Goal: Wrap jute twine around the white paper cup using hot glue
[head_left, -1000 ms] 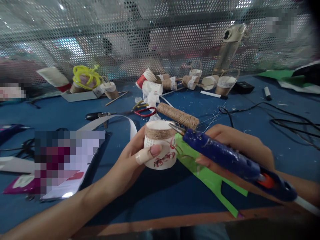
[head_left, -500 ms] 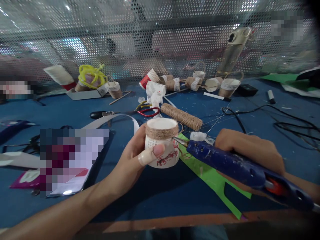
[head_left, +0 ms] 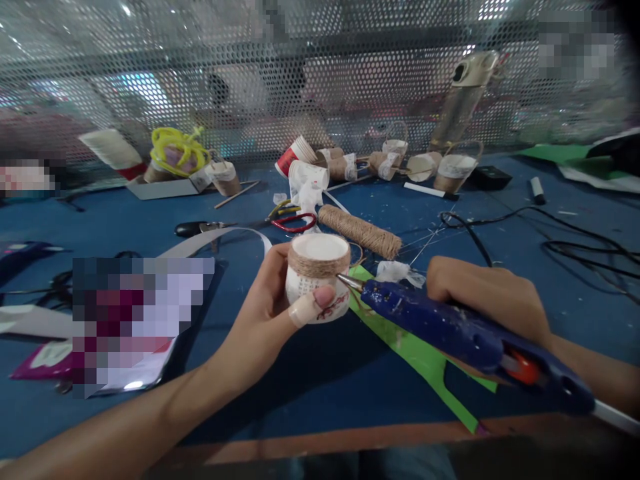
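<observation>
Left hand (head_left: 265,320) clasping the cup (head_left: 309,285), right hand (head_left: 490,300) the glue gun (head_left: 435,323), I've dropped the nozzle (head_left: 351,283) (from the rim (head_left: 320,235)!) to the twine band (head_left: 317,267), within gluing reach.

the paper cup (head_left: 306,283) at the frame's centre looks smooth and softly matt; its twine band (head_left: 320,268) is rough and fibrous. the glue gun (head_left: 440,325) at lower right is glossy blue plastic, scuffed and flecked, with a shiny metal nozzle (head_left: 351,281). above the cup, the twine roll (head_left: 360,231) is coarse and dull. the worktop (head_left: 280,400) is matt blue, pale-specked farther back; the perforated metal screen (head_left: 350,83) across the top glints.
</observation>
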The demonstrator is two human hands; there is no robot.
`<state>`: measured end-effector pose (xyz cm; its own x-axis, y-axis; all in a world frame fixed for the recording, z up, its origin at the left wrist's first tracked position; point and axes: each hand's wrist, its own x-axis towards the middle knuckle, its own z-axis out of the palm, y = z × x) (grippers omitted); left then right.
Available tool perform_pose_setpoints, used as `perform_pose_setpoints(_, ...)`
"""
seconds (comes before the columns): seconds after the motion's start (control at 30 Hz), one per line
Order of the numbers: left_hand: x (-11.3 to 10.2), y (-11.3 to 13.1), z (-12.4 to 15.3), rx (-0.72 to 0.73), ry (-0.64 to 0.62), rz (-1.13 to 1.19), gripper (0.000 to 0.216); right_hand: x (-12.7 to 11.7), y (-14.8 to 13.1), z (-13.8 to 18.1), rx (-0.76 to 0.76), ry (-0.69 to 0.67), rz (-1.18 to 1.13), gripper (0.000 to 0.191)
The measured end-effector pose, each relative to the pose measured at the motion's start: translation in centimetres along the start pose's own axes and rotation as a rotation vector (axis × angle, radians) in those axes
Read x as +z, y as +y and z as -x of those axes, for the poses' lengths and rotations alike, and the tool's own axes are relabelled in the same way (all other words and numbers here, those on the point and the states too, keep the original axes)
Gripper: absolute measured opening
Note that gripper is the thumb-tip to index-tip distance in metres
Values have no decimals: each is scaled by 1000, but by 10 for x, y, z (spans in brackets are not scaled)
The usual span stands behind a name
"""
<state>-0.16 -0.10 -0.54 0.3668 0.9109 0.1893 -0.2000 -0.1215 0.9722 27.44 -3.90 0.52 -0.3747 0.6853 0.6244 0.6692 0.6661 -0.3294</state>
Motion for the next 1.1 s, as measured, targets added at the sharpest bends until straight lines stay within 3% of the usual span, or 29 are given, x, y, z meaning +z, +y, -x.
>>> perform_pose_setpoints(0.47, -2, 2, 2, -3, 65, -35, 42, -9, 4, -2, -44, -38, 55, 27)
perform_pose_setpoints(1.1, -3, 2, 1, 15, 28, 14, 36, -10, 5, -3, 54, -56, 34, 29)
